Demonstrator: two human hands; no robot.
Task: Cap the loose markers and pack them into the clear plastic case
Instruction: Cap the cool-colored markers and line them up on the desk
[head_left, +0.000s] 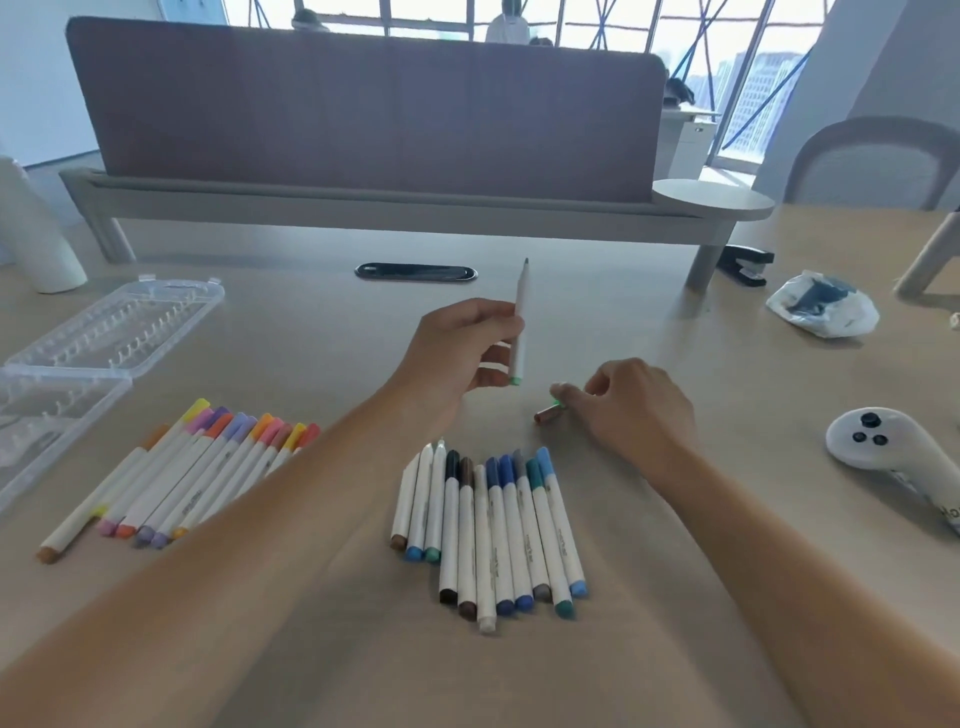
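My left hand (457, 348) pinches an uncapped white marker (521, 312) with a green end, held upright with its tip pointing up and away. My right hand (634, 405) rests on the table and its fingertips touch a small green cap (557, 403), with a brown cap (545, 414) lying beside it. A row of capped blue, green, brown and black markers (493, 530) lies in front of me. A second bunch of capped pink, orange, yellow and purple markers (208, 467) lies to the left. The clear plastic case (104, 338) sits open at the far left.
A white game controller (878, 447) lies at the right. A crumpled plastic bag (823, 306) and a black stapler (745, 265) sit at the back right. A desk divider (363, 114) on a grey shelf spans the back, above a black cable port (415, 272).
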